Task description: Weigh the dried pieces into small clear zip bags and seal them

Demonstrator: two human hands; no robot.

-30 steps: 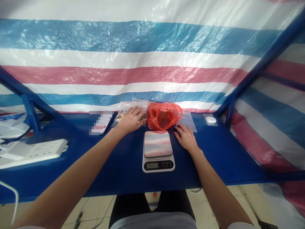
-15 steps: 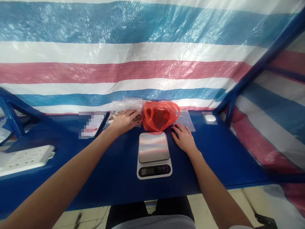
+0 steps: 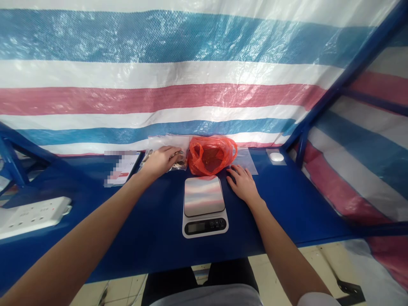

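My left hand [image 3: 161,160] lies on a pile of small clear bags [image 3: 177,160] with brownish contents at the back of the blue table [image 3: 153,221]; its fingers curl over the top bag. My right hand [image 3: 242,184] rests flat on the table with fingers spread, right of a white kitchen scale [image 3: 204,205] with a steel plate. An orange plastic bag [image 3: 211,155] with dark contents sits just behind the scale, between my hands. Empty clear bags [image 3: 245,158] lie beyond my right fingertips.
A white power strip [image 3: 30,216] lies at the left edge. A blurred card or paper [image 3: 120,169] sits left of the bag pile. A small white round object [image 3: 276,157] is at the back right. Striped tarpaulin [image 3: 191,85] walls the back; blue frame posts [image 3: 301,146] stand at both sides.
My left hand's fingers have drawn in over the small bags. My right hand stays flat. The view has shifted slightly, so the scale sits lower in frame.
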